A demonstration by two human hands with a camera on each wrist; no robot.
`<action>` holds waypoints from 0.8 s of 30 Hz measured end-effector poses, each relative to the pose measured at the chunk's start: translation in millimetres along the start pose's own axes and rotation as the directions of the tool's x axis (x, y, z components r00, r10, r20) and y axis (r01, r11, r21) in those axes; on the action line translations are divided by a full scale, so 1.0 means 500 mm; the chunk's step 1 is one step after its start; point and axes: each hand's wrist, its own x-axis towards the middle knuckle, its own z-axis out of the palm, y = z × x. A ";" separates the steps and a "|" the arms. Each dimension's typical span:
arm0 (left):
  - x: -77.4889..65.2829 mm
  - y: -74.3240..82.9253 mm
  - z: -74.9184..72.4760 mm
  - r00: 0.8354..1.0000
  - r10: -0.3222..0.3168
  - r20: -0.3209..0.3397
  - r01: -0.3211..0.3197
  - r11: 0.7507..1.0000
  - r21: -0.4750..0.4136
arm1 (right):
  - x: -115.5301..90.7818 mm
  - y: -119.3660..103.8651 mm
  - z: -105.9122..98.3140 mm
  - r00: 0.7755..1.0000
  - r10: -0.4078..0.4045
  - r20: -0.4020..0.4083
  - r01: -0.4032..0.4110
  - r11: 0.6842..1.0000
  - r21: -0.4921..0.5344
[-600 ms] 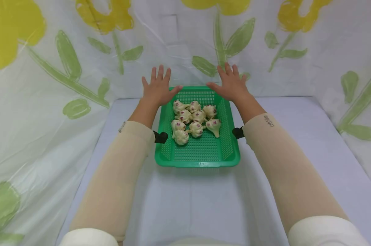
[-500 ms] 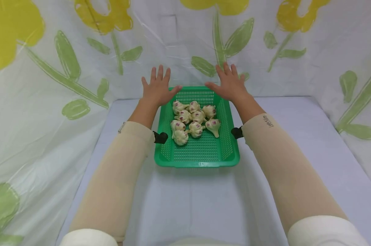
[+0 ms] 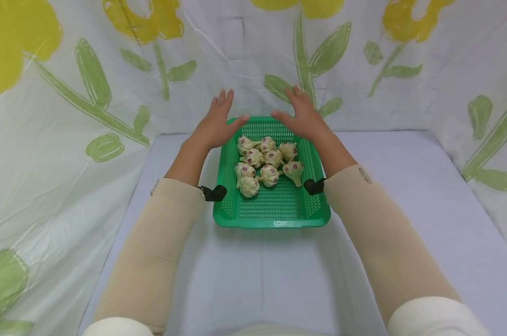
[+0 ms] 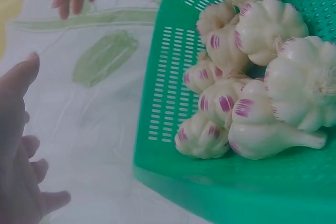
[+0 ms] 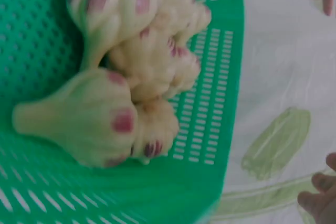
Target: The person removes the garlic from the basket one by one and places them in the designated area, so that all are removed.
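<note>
A green plastic basket point(image 3: 278, 223) holds several garlic bulbs point(image 3: 270, 175), cream with purple marks, gathered toward its back and left. My left hand point(image 3: 215, 125) hovers by the basket's back left corner, fingers extended and thumb pointing inward. Opposite it, my right hand point(image 3: 305, 119) is over the back right corner with its fingers extended too. Neither hand holds anything. The left wrist view shows garlic bulbs point(image 4: 262, 121) close up, with the left hand point(image 4: 23, 150) at the left edge. In the right wrist view the right hand point(image 5: 321, 192) shows only at the lower right.
The basket stands on a white-covered table point(image 3: 253, 280). A white sheet point(image 3: 211, 56) printed with yellow flowers and green leaves hangs behind and along both sides. Small black wrist mounts point(image 3: 214, 193) stick out from both sleeves over the basket's sides.
Both hands have turned, from spread with backs up to palms more facing each other, fingers closer together. The right hand has shifted slightly left. The basket and garlic look the same.
</note>
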 end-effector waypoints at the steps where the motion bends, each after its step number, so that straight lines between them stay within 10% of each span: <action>1: -0.009 -0.005 0.000 1.000 0.017 0.005 -0.017 0.999 -0.037 | -0.003 -0.002 0.004 1.000 -0.006 0.007 0.006 0.999 0.034; 13: -0.152 -0.096 0.045 0.999 0.042 -0.014 -0.044 0.979 -0.199 | -0.032 -0.026 0.059 0.989 -0.094 0.118 0.045 0.933 0.358; 24: -0.259 -0.142 0.150 0.997 0.067 -0.037 -0.076 0.942 -0.327 | -0.023 -0.063 0.128 0.937 -0.153 0.313 0.042 0.942 0.334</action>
